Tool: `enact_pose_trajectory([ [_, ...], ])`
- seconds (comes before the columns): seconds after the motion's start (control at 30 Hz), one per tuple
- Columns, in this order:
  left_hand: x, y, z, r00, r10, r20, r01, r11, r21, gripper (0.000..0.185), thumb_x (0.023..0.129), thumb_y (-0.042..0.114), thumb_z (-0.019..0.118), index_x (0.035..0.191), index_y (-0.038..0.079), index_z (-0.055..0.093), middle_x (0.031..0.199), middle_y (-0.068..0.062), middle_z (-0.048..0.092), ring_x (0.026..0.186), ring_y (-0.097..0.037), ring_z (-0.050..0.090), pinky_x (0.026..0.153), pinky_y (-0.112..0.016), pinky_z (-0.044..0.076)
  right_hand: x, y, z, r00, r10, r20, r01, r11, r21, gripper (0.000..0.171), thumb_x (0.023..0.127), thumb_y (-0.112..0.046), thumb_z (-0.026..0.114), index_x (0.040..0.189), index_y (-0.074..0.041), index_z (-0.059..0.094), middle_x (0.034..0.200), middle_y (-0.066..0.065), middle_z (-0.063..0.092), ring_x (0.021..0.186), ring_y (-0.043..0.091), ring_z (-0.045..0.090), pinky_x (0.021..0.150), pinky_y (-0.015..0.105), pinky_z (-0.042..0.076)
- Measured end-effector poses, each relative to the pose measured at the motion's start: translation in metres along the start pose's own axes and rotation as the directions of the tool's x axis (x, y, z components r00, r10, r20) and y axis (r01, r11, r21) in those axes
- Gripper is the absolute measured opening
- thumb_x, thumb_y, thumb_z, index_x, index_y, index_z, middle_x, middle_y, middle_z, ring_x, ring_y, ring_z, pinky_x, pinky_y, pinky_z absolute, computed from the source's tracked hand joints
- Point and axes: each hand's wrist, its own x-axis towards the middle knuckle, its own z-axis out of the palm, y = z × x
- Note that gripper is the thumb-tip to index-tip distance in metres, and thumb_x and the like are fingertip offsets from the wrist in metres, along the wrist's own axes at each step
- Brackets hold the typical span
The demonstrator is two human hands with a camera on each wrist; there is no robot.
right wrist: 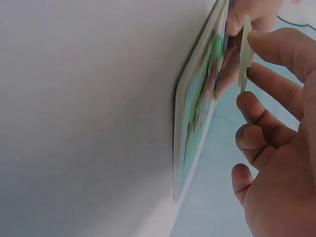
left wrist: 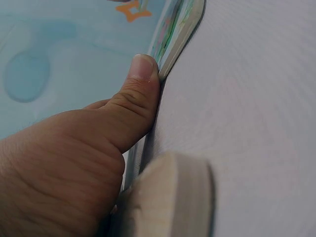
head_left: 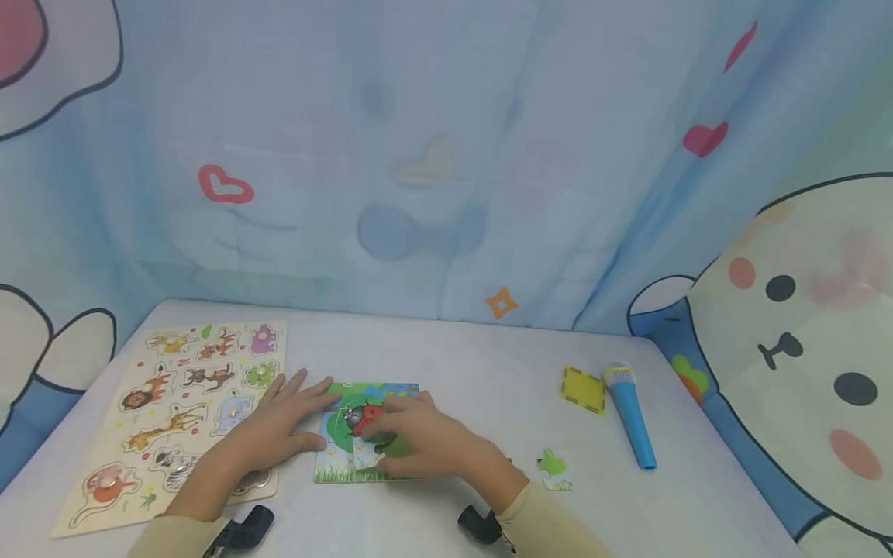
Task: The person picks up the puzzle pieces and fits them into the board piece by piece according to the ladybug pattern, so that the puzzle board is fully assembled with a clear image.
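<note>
A small ladybug jigsaw puzzle [head_left: 333, 469] lies flat in a tray-like board in the middle of the table. With fingers spread and fairly straight, my left hand [head_left: 277, 425] rests at its left edge. The left wrist view has that thumb [left wrist: 141, 69] against the board's side. My right hand [head_left: 434, 440] is over the puzzle's right part and covers some of it. Between its thumb and fingertips it pinches a thin puzzle piece [right wrist: 245, 52], held just above the board and seen edge-on in the right wrist view.
A wooden animal peg puzzle [head_left: 105, 438] lies at the left, partly under my left forearm. To the right are a loose puzzle piece [head_left: 553, 465], a yellow square tile [head_left: 583, 390] and a blue toy microphone [head_left: 633, 425]. A printed curtain [head_left: 432, 155] hangs behind the table.
</note>
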Motion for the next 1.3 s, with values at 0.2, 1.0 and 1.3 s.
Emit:
enact_pose_trajectory([
  [0.2,0.000,-0.001,0.000,1.000,-0.004,0.008,0.004,1.000,0.001,0.072,0.083,0.049,0.068,0.143,0.015,0.051,0.155,-0.012,0.034,0.144,-0.048,0.009,0.113,-0.064,-0.003,0.015,-0.010,0.006,0.999,-0.014,0.037,0.013,1.000,0.013,0.030,0.087,-0.036,0.072,0.116,-0.028,0.069,0.101,-0.017,0.054,0.084,-0.002,0.045,0.086,0.035,0.039],
  [1.0,-0.001,0.005,-0.004,1.000,-0.010,0.017,0.010,1.000,0.002,0.069,0.083,0.040,0.071,0.143,0.014,0.051,0.155,-0.012,0.034,0.143,-0.048,0.009,0.113,-0.064,-0.002,0.033,-0.021,0.010,0.986,0.053,0.156,-0.062,0.997,0.052,0.038,0.087,-0.041,0.071,0.122,-0.029,0.068,0.115,-0.014,0.057,0.107,-0.001,0.050,0.100,0.062,0.039],
  [1.3,0.000,0.004,-0.003,1.000,-0.007,0.011,0.007,1.000,0.013,0.068,0.083,0.041,0.071,0.143,0.014,0.052,0.155,-0.011,0.033,0.144,-0.048,0.009,0.114,-0.063,-0.001,0.030,-0.022,0.007,0.980,0.013,0.198,-0.010,1.000,-0.017,0.037,0.092,-0.035,0.068,0.128,-0.029,0.067,0.113,-0.016,0.055,0.104,-0.002,0.048,0.091,0.041,0.043],
])
